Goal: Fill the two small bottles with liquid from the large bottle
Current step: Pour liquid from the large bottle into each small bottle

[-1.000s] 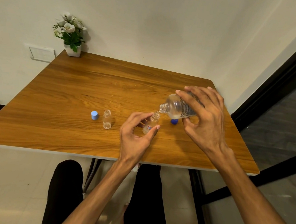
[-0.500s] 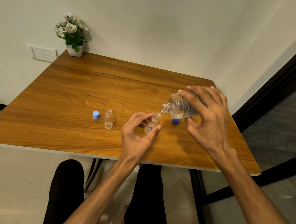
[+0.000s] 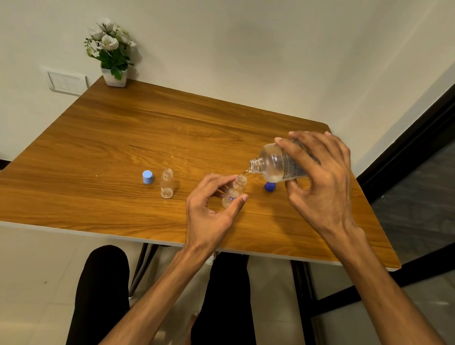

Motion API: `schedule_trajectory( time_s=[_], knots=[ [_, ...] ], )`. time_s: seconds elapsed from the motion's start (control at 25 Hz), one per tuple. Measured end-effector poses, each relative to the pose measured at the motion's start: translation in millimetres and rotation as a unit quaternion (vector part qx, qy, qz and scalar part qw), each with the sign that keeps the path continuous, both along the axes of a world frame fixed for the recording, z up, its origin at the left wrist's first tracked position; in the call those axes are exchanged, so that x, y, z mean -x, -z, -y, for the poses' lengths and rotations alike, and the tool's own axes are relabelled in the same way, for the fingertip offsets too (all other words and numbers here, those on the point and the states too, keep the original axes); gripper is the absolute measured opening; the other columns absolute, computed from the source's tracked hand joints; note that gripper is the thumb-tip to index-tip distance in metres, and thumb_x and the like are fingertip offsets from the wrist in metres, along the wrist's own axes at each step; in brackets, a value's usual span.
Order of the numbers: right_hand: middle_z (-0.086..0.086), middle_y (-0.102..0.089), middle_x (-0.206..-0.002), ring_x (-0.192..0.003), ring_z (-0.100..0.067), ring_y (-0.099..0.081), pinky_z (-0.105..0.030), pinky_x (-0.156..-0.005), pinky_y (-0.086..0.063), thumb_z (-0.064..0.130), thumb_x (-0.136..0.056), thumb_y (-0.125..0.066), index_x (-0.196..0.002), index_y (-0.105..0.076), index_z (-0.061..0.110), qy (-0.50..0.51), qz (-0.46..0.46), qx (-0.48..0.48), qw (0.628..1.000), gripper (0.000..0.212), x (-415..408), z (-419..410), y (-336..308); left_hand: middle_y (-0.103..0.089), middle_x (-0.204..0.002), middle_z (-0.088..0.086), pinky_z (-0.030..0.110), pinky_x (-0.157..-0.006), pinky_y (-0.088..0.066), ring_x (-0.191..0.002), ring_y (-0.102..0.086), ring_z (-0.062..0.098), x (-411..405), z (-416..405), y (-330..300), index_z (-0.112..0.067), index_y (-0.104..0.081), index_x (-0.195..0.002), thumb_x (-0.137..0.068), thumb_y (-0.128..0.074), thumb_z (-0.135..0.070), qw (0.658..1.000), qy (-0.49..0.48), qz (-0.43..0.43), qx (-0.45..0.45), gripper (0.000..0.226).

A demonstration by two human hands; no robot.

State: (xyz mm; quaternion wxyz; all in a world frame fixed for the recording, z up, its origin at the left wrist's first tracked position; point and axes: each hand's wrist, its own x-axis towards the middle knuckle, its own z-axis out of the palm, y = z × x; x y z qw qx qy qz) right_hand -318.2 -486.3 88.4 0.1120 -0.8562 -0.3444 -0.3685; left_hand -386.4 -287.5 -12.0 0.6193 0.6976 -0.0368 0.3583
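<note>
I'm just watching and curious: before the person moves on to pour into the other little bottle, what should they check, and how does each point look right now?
1. Large bottle gripped firmly by the right hand: ok.
2. Its mouth sits right over the labelled small bottle: ok.
3. Left hand steadies that small bottle: ok.
4. That small bottle full enough to stop: cannot tell, the level is too hard to see.
5. Second small bottle uncapped, upright and apparently empty, light blue cap beside it: ok.
6. No spill on the table: none visible, ok.
</note>
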Motion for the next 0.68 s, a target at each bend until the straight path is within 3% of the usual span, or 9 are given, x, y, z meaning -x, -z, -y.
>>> schedule_trajectory(
  time_s=[0.48, 0.68],
  knots=[
    [-0.011, -0.063, -0.145, -0.139, -0.033, -0.052, -0.056, -0.121, -0.034, 0.006, -0.073, -0.082, -0.146, -0.063, 0.017, -0.003, 0.005, 0.004, 1.000, 0.076, -0.6, -0.7, -1.7, -0.070, -0.109, -0.007, 0.031, -0.082, -0.060, -0.100, -0.067, 0.005, -0.3, 0.4, 0.7, -0.021, -0.074, -0.118, -0.080, -0.087, -0.015, 1.000, -0.002, -0.004, 0.002, 0.041],
    [-0.011, -0.063, -0.146, -0.139, -0.034, -0.053, -0.057, -0.121, -0.034, 0.006, -0.073, -0.083, -0.146, -0.063, 0.017, -0.001, 0.005, 0.005, 1.000, 0.076, -1.0, -1.5, -1.3, -0.072, -0.109, 0.000, 0.032, -0.083, -0.059, -0.100, -0.068, 0.010, -2.3, 0.0, 4.5, -0.014, -0.076, -0.117, -0.080, -0.089, -0.011, 1.000, -0.005, -0.010, 0.000, 0.040]
  ],
)
